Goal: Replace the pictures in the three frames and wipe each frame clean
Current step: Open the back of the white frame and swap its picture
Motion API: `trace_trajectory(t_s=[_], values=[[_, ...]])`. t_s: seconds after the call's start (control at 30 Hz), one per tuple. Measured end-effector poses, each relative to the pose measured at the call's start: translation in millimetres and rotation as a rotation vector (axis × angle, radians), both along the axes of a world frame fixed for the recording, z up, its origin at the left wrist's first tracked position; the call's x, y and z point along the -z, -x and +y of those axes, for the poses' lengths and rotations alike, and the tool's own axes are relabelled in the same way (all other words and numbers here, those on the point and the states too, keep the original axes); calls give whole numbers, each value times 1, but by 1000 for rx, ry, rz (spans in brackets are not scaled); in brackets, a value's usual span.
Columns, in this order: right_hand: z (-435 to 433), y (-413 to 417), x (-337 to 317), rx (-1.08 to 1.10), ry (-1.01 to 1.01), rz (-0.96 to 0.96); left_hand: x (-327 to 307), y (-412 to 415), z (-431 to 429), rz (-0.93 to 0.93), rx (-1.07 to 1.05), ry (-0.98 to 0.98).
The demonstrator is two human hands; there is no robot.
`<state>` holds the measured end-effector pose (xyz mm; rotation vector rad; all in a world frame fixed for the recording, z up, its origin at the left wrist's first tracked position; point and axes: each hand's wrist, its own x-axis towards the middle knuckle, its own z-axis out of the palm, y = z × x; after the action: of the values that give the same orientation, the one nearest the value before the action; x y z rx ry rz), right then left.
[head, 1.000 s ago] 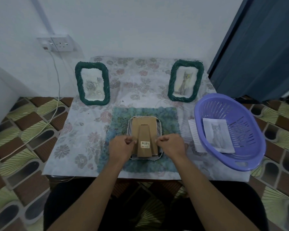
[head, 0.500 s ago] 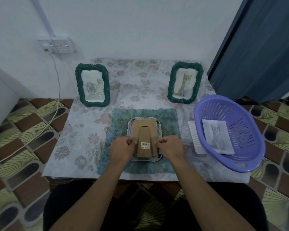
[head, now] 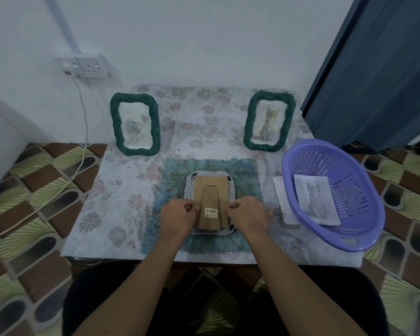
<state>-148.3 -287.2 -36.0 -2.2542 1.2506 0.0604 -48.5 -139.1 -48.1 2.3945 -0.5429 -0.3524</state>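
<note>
Tablecloth (head: 112, 190) at right carries a purple basket (head: 364, 190) holding a cat picture (head: 314, 202).

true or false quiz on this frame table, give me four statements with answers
1. The white frame lies face down on the mat. True.
2. The purple basket is empty. False: a cat picture lies in it.
3. Both green frames show cats. False: the left green frame shows a rose, the right green frame a cat.
4. The left hand and right hand are at the white frame's sides, fingers curled. True.
</note>
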Motion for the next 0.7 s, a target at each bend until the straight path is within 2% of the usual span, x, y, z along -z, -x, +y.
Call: trace_trajectory(t_s=[0.3,0.57,0.7], values=[[2,0,-6,26,-146,-117,8,0,-1,20,-24,-5],[5,-2,-5,6,-108,-103,10,-2,0,75,-66,-18],[6,-5,1,3,-88,-193,6,-4,1,80,-70,12]])
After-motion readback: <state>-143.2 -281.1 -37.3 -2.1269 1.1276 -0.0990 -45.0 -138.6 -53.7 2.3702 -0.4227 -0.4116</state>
